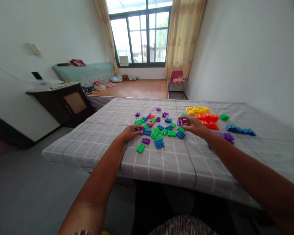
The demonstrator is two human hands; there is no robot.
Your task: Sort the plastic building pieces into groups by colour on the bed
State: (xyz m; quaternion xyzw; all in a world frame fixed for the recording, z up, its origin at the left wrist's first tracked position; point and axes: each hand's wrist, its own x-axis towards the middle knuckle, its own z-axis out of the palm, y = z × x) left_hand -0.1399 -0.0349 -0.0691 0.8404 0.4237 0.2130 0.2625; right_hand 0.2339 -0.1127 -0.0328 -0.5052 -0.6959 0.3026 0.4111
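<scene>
Small plastic toy pieces, each like short tubes joined side by side, lie scattered across the middle of the table. My left hand (pixel 131 132) is at the left edge of this scatter, its fingers closed on a purple tube piece (pixel 141 129) beside a blue piece (pixel 147 132). On the right side, my right hand (pixel 193 125) pinches another purple tube piece (pixel 180 122) between thumb and fingers. Green pieces (pixel 171 133) and more blue pieces (pixel 159 144) lie between the hands. Nearer the front are a loose purple piece (pixel 145 140) and a green piece (pixel 140 148).
Piles sorted by colour sit to the right: yellow (pixel 198 110), orange (pixel 208 120), green (pixel 224 117), blue (pixel 240 130) and purple (pixel 226 137), the last partly behind my right forearm. A checked cloth (pixel 93 143) covers the table. Beyond it are a bed (pixel 147 88) and a pink chair (pixel 177 77).
</scene>
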